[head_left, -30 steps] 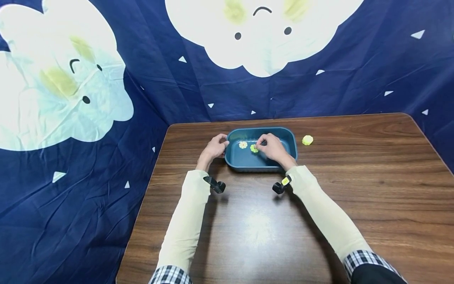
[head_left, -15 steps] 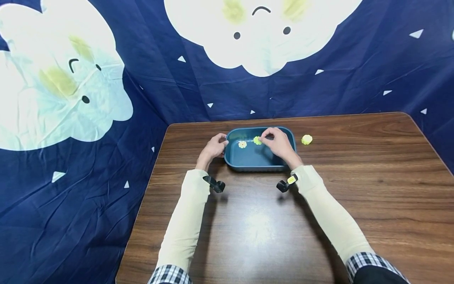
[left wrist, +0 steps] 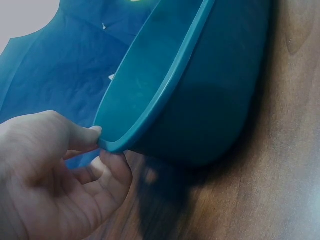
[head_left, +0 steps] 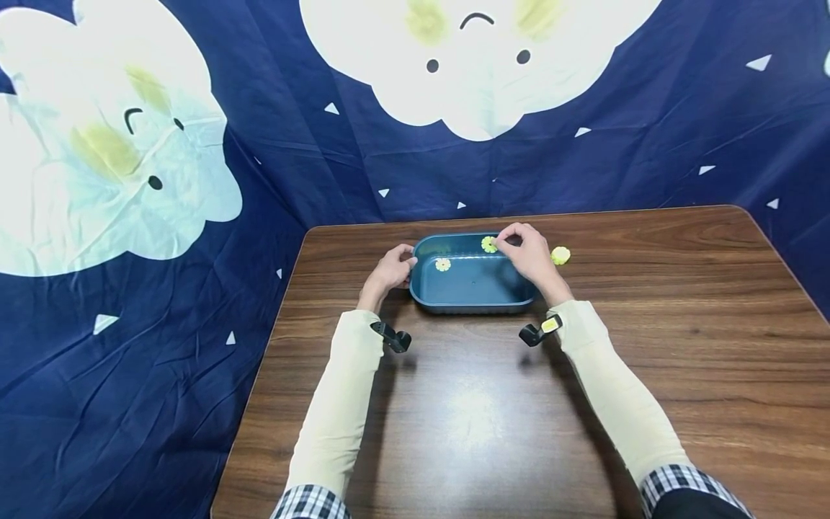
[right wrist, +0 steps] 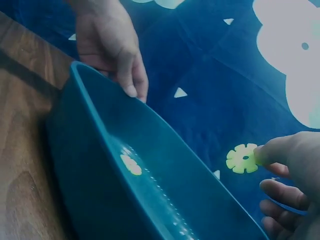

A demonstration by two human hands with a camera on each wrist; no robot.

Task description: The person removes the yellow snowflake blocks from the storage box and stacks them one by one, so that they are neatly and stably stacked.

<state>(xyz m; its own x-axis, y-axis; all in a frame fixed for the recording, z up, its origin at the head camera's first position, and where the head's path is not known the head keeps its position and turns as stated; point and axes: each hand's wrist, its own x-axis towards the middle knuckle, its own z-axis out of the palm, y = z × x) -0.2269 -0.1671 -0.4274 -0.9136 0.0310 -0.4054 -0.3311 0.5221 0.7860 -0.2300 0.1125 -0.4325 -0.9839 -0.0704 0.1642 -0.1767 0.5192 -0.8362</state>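
Thumb and fingers of my left hand [head_left: 391, 270] pinch the left end rim of a dark teal plastic basin [head_left: 480, 294]; the left wrist view shows the thumb on top of the rim [left wrist: 111, 146] and fingers beneath. My right hand [head_left: 530, 256] pinches a yellow-green, notched, flower-shaped disc [head_left: 488, 244] by its edge. In the head view this disc appears over the basin's far right part; in the right wrist view the disc [right wrist: 242, 159] is in the air beyond the rim. A paler flower-shaped disc [head_left: 442, 264] lies on the basin floor.
A small pile of yellow-green notched discs [head_left: 560, 255] sits on the brown wooden table [head_left: 681, 310], just right of the basin. Behind the table hangs a navy cloth [head_left: 551, 173] with cloud prints. Wrist cameras [head_left: 395, 339] are strapped to both sleeves.
My right hand has lifted the yellow-green disc from low in the basin and carried it right and toward the far edge. The left hand stays on the rim.
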